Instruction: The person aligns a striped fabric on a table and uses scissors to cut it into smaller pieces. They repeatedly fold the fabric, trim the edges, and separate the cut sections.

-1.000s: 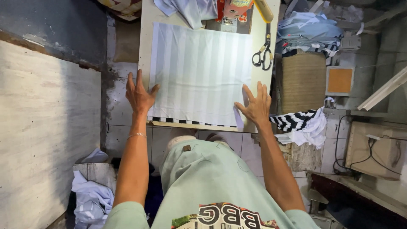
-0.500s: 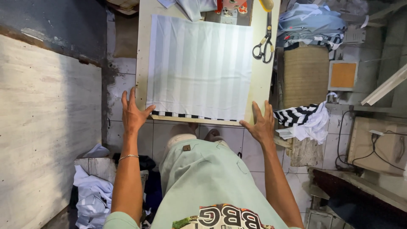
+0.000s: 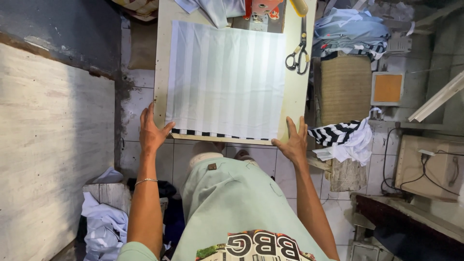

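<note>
A white cloth with faint grey stripes (image 3: pixel 226 79) lies flat on a cream worktable (image 3: pixel 296 104), with a black-and-white edge showing along its near side. My left hand (image 3: pixel 152 131) rests at the table's near left corner, fingers spread, thumb touching the cloth's corner. My right hand (image 3: pixel 293 144) sits at the near right corner, fingers apart, against the table edge just off the cloth. Neither hand holds anything.
Black-handled scissors (image 3: pixel 297 54) lie on the table's right side. Folded fabric (image 3: pixel 212 8) and a red object (image 3: pixel 261 7) sit at the far end. A woven stool (image 3: pixel 342 87) and striped cloth (image 3: pixel 343 137) stand to the right, a grey wall left, cloth pile (image 3: pixel 104 227) below.
Both hands have slid back off the cloth toward me, from resting on its near edge to the table's near corners. The view has shifted slightly.
</note>
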